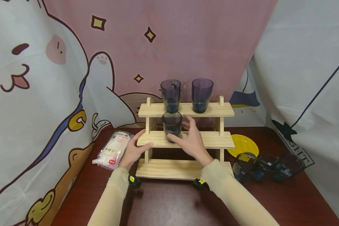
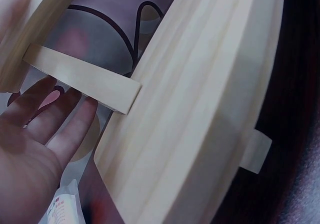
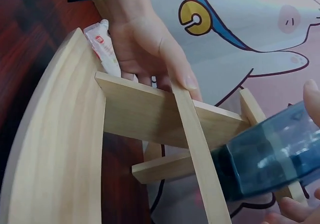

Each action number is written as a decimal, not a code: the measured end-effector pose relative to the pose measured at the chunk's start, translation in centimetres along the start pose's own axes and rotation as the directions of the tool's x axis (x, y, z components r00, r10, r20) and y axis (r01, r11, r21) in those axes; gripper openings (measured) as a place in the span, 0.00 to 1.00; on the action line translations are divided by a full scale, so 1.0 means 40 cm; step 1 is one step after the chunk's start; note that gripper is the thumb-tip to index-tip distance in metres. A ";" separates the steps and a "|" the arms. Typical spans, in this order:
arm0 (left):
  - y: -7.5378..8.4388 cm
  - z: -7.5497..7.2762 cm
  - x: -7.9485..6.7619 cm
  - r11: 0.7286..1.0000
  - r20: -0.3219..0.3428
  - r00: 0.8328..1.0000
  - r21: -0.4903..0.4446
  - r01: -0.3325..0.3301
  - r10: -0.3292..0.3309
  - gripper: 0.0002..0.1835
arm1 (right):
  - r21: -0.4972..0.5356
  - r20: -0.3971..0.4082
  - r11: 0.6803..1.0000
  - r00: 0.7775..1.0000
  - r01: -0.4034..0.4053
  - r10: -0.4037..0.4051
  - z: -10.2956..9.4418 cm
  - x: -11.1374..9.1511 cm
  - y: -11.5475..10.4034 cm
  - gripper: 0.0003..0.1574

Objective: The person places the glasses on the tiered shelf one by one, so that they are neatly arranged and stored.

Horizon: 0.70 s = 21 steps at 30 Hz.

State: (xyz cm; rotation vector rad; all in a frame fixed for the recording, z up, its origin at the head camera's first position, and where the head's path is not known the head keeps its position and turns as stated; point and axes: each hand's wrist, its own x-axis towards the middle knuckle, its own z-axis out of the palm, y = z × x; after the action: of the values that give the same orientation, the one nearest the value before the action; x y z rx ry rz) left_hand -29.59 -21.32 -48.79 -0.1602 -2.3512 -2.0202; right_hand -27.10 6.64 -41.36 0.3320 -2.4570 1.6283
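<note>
A three-tier wooden shelf rack [image 1: 185, 169] stands on the table. My left hand [image 1: 133, 152] grips the left end of its middle tier. The thumb lies over the board, and in the left wrist view the fingers [image 2: 65, 119] reach behind the side post. Over the middle tier, left of its center, my right hand [image 1: 192, 141] holds a dark tinted drinking glass [image 1: 172, 124] upright. Its thumb is at the front and its fingers are on the right side. In the right wrist view the glass [image 3: 270, 154] has its base close to the middle board.
Two more glasses, one at left [image 1: 170, 95] and one at right [image 1: 202, 95], stand on the top tier. Several dark glasses [image 1: 266, 166] are grouped on the table at right, by a yellow plate [image 1: 244, 144]. A white plastic pouch [image 1: 114, 150] lies at left. Printed cloth [image 1: 186, 47] hangs behind.
</note>
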 end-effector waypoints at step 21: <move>-0.054 -0.003 0.018 0.999 -0.017 0.999 0.002 -0.046 0.046 0.42 | -0.070 -0.042 0.989 0.990 0.132 -0.135 -0.208 -0.175 0.047 0.54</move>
State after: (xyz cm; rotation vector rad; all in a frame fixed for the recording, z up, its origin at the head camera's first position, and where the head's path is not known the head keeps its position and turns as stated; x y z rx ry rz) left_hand -30.52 -21.73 -50.84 -0.1949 -2.3169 -1.9915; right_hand -20.75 15.65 -41.68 0.4338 -2.3921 1.4801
